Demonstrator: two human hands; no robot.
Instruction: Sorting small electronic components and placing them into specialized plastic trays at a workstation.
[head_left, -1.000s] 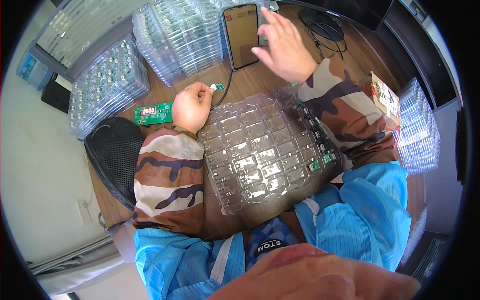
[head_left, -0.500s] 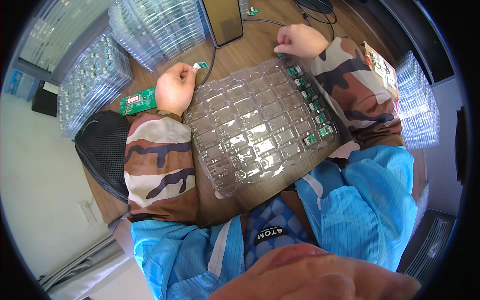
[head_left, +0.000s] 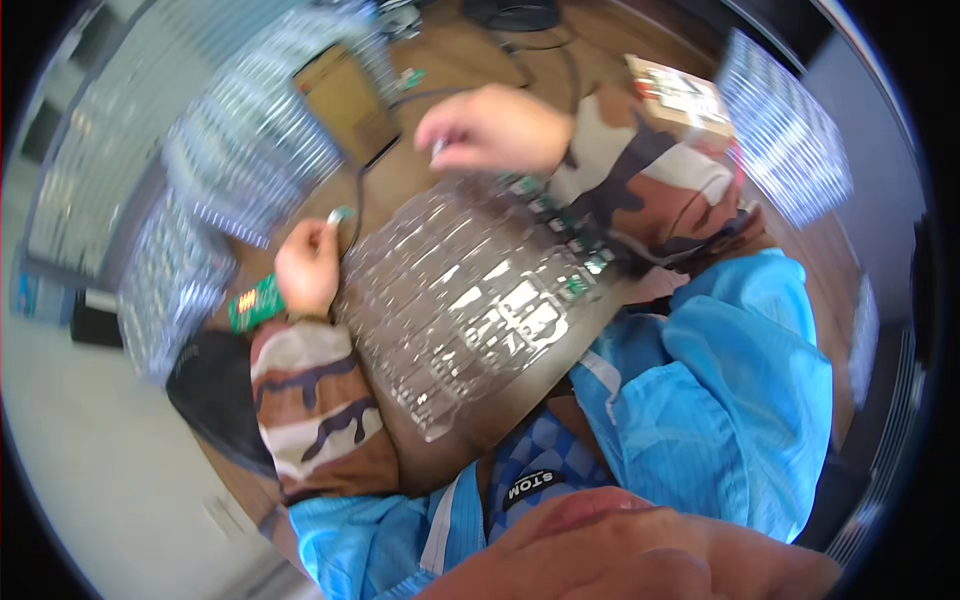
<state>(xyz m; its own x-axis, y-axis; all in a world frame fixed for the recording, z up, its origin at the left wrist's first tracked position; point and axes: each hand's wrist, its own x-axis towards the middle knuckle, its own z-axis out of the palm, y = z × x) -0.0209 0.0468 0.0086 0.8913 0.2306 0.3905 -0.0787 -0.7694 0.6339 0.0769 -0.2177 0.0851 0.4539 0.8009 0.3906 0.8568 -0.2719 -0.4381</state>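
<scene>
My left hand [head_left: 308,268] pinches a small green-and-white circuit board [head_left: 341,214] between thumb and fingers, just beyond the left edge of a clear plastic blister tray [head_left: 405,325]. Several small green circuit boards [head_left: 575,288] sit in pockets along the tray's right side. Beyond the tray's far edge, my right hand [head_left: 495,130] is curled and blurred. A tiny pale thing [head_left: 438,148] shows at its fingertips; its kind cannot be made out. A green board with a lit digit display [head_left: 257,305] lies beside my left wrist.
Stacks of clear trays [head_left: 250,140] stand at the far left, with more [head_left: 785,130] at the far right. An upright dark panel with a golden face [head_left: 345,105] stands behind the tray, a cable beside it. A black mesh case [head_left: 215,400] and a carton [head_left: 680,95] flank my arms.
My right hand has moved left from the tray's far right corner, past its far edge. My left hand keeps its pinch on the small board. The whole view has turned and blurred.
</scene>
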